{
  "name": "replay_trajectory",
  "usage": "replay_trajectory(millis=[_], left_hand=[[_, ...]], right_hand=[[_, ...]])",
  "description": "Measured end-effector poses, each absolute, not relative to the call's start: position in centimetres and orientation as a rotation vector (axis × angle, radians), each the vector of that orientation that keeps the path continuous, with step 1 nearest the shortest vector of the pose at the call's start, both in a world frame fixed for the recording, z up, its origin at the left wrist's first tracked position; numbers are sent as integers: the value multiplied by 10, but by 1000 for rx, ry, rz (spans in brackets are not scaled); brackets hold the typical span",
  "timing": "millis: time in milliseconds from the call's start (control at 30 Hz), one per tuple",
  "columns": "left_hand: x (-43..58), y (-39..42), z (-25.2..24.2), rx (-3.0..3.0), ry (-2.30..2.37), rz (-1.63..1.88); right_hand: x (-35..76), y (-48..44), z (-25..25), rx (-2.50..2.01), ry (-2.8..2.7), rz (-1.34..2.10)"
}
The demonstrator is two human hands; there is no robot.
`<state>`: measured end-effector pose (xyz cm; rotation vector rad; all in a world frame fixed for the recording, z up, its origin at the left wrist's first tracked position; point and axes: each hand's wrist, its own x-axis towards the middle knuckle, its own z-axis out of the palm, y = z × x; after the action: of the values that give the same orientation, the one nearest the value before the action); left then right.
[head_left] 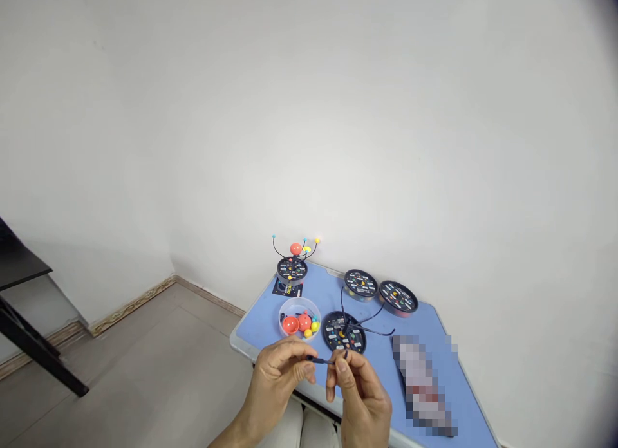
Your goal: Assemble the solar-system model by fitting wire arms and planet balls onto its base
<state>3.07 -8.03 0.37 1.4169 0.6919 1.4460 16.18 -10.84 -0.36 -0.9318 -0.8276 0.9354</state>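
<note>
My left hand and my right hand meet above the near edge of a small blue table. Both pinch a thin black rod stretched between their fingertips. Just beyond the hands stands a round black base with curved black wire arms rising from it. Left of that base, a clear bowl holds orange, yellow and blue balls.
A finished model with an orange ball and small balls on wire arms stands at the table's far left corner. Two more black discs lie at the back. A blurred flat item lies at right. Dark furniture stands far left.
</note>
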Motion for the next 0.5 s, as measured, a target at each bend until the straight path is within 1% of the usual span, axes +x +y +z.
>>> replay_trajectory(millis=[300, 500], left_hand=[[34, -79, 2, 1459, 708, 1436], [39, -78, 4, 1553, 698, 1518]], right_hand=[[162, -108, -2, -913, -798, 916], [164, -107, -2, -942, -817, 873]])
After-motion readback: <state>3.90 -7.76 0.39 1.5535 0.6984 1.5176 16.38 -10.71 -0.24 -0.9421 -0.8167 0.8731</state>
